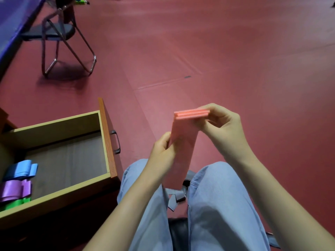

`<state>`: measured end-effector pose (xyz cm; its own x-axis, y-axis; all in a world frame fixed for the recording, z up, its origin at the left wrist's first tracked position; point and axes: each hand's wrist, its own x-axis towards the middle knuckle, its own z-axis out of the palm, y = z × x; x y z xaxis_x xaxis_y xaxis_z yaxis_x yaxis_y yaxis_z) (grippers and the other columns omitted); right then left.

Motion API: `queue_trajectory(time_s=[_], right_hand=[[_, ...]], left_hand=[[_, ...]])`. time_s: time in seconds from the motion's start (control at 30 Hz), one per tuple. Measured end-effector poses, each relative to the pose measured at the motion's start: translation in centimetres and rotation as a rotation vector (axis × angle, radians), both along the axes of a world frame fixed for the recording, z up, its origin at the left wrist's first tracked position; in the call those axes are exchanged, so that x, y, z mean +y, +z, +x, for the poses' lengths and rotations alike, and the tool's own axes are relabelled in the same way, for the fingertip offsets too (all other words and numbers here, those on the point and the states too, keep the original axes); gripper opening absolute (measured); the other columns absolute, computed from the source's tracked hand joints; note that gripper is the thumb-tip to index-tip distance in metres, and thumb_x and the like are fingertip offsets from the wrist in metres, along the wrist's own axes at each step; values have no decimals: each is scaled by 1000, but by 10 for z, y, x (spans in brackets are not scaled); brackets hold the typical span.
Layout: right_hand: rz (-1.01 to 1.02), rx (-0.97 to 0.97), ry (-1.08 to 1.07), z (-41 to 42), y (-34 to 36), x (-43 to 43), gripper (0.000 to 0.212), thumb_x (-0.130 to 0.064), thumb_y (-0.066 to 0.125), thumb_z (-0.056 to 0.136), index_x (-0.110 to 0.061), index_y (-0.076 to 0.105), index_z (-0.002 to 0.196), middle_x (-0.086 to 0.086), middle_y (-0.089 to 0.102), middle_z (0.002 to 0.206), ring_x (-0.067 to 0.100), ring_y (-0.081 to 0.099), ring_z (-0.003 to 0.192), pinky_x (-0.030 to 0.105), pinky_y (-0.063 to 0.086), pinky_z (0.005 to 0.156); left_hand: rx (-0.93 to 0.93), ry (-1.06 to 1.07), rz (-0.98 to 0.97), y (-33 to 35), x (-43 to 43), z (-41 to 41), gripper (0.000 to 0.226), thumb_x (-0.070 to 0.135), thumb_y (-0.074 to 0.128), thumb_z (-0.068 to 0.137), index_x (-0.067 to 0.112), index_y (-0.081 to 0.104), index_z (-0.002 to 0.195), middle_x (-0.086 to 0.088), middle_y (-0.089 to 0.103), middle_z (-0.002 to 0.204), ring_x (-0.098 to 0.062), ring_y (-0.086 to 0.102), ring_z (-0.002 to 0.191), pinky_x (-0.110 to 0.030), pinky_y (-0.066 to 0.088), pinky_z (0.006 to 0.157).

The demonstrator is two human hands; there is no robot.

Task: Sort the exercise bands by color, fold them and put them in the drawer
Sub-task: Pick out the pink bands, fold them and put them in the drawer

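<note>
Grey bands (178, 196) lie on the red floor (226, 60) between the knees. Above the lap, the left hand (163, 151) pinches the pink band (183, 142) at its side edge and the right hand (222, 122) grips its folded top. Blue band (20, 169), purple band (14, 189) and green band (12, 203) sit in the open drawer's (102, 134) near-left corner. A folding chair (59, 33) stands beyond.

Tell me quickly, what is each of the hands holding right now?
Left hand: closed, gripping the hanging part of the pink band.
Right hand: closed, pinching the folded top of the same band.
</note>
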<state>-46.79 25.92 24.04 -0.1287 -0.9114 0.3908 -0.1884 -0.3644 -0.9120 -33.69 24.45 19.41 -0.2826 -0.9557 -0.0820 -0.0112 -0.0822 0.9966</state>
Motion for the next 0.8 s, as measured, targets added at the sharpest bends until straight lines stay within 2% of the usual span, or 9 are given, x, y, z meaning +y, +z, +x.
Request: queue_trajectory(time_s=[0.13, 0.2, 0.27, 0.37, 0.43, 0.57, 0.67, 0.73, 0.8], right_hand=[[-232, 402, -59, -2, -8, 9, 19, 2, 64, 73, -14, 69, 82, 2, 59, 79, 8, 56, 76, 19, 47, 67], [-314, 640, -110, -2, -17, 11, 12, -5, 60, 76, -9, 71, 79, 8, 61, 80, 14, 53, 78, 27, 45, 66], [-348, 784, -132, -2, -26, 12, 13, -11, 59, 77, -7, 71, 77, 11, 63, 80, 16, 51, 79, 31, 43, 62], [-342, 801, -98, -5, -30, 13, 14, -11, 58, 78, -5, 70, 76, 13, 63, 80, 17, 50, 80, 31, 43, 63], [-346, 831, -83, -9, -29, 14, 14, -12, 57, 79, -6, 70, 77, 12, 62, 81, 17, 51, 81, 32, 45, 61], [-380, 952, -90, -12, -30, 15, 12, -10, 56, 81, -6, 68, 81, 11, 63, 80, 25, 58, 78, 38, 51, 55], [-381, 939, -109, -15, -30, 17, 17, -11, 55, 84, -7, 64, 97, 13, 64, 93, 24, 57, 88, 36, 52, 69], [-314, 823, -103, -14, -33, 22, 32, -11, 53, 84, -12, 53, 116, 8, 59, 109, 17, 54, 100, 27, 48, 85], [-134, 515, -118, -9, -32, 30, 39, -19, 54, 83, -22, 47, 122, -4, 54, 115, 7, 53, 103, 19, 45, 91]], left_hand=[[13, 74, 79, 4, -5, -9, 24, 10, 52, 88, 19, 60, 67, 15, 59, 49, 2, 51, 55, -10, 40, 47], [65, 32, 160, 6, -3, -10, 31, 2, 42, 89, 20, 54, 67, 11, 55, 50, -1, 48, 56, -16, 40, 54], [246, -10, 319, 10, -1, -7, 31, 5, 36, 93, 16, 56, 72, 6, 57, 61, -9, 50, 63, -21, 42, 62], [500, -87, 507, 12, -1, -1, 47, 37, 27, 97, 5, 61, 90, -7, 65, 74, -15, 60, 69, -27, 48, 71], [501, -157, 519, 11, -1, 3, 62, 48, 20, 95, 3, 62, 92, -8, 67, 73, -14, 63, 65, -26, 52, 66], [305, -206, 340, 10, 4, 6, 23, 21, 42, 94, 8, 61, 93, -4, 63, 79, -9, 62, 67, -20, 52, 65], [207, -159, 224, 5, 5, 8, 15, 15, 51, 90, 12, 64, 96, -4, 66, 84, -14, 61, 76, -26, 49, 73], [170, -99, 158, 6, 5, 8, 12, 16, 57, 87, 15, 66, 95, -5, 67, 88, -14, 61, 79, -27, 48, 75], [133, -39, 82, 9, 4, 7, 9, 12, 60, 85, 18, 66, 89, -3, 66, 85, -11, 59, 77, -22, 47, 73]])
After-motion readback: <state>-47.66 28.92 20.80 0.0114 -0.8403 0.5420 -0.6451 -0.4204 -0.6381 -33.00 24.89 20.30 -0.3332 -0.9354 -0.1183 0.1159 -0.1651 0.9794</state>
